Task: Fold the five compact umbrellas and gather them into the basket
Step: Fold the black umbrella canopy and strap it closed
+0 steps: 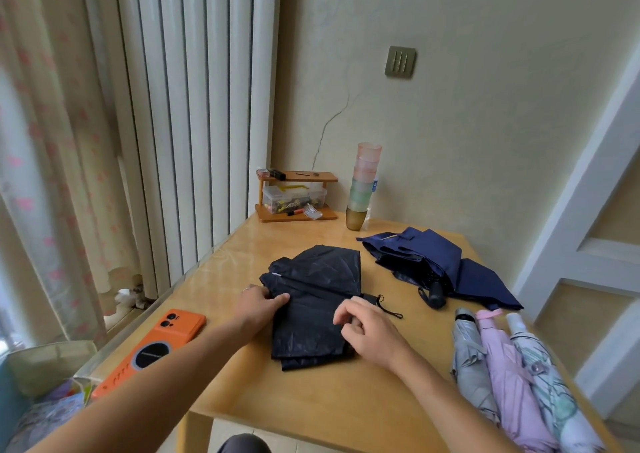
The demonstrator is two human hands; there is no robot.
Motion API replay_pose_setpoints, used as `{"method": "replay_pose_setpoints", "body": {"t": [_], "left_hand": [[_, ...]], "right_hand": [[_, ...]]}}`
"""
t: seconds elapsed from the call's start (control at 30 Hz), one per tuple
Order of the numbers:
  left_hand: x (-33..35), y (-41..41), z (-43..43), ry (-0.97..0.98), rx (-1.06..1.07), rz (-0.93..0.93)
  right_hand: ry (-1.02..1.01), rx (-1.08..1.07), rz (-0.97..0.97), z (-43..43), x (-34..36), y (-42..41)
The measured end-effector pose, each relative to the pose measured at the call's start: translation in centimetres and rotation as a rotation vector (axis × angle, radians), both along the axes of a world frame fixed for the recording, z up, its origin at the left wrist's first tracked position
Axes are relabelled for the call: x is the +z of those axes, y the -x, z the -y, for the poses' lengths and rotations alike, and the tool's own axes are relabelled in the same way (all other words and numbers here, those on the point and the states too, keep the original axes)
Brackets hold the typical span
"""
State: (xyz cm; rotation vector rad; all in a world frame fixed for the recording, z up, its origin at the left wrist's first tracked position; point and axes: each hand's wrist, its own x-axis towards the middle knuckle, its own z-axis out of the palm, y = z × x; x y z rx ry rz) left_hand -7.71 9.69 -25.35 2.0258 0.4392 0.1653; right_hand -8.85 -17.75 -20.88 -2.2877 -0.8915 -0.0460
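On the table (311, 400) the black umbrella (315, 279) lay with its long axis crosswise, handle toward the right hand (367, 334), whose curled fingers' hold could not be told; the left hand (263, 303) pinched cloth at the tip end.

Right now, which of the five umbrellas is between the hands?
The black umbrella at mid-table: the left hand and right hand hold its fabric. The navy umbrella lies apart behind; the grey umbrella, pink umbrella and white umbrella lie together at right.
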Motion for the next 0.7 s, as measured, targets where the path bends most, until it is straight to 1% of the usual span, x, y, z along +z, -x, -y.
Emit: {"method": "replay_pose_setpoints", "body": {"t": [0.03, 0.1, 0.17, 0.23, 0.3, 0.43, 0.53, 0.63, 0.7], "left_hand": [[0.2, -0.1, 0.1, 0.012, 0.021, -0.019], [0.4, -0.4, 0.4, 0.017, 0.047, -0.053], [0.8, -0.5, 0.8, -0.021, 0.082, -0.079], [1.2, -0.5, 1.2, -0.08, 0.103, -0.091], [1.3, -0.3, 1.5, -0.129, 0.118, -0.096], [1.5, 0.0, 1.8, -0.192, 0.109, -0.112], [1.8, 0.2, 2.0, -0.199, 0.107, -0.118], [2.1, 0.3, 2.6, -0.279, 0.106, -0.141], [2.4, 0.7, 3.2, -0.296, 0.176, -0.179]], "right_hand": [[-0.022, 0.02, 0.066, -0.2, 0.0, 0.3], [0.016, 0.062, 0.209, -0.5, -0.2, 1.1], [0.142, 0.093, 0.344, -0.5, -0.7, 1.6], [0.226, 0.118, 0.43, -0.1, -1.4, 1.7], [0.198, 0.126, 0.442, 0.3, -1.9, 1.5], [0.09, 0.067, 0.491, 1.4, -1.9, 1.0], [0.098, 0.071, 0.518, 1.6, -2.0, 1.3], [0.143, 0.091, 0.458, 1.6, -2.5, 1.6], [0.1, 0.064, 0.401, 1.5, -2.7, 1.5]]}}
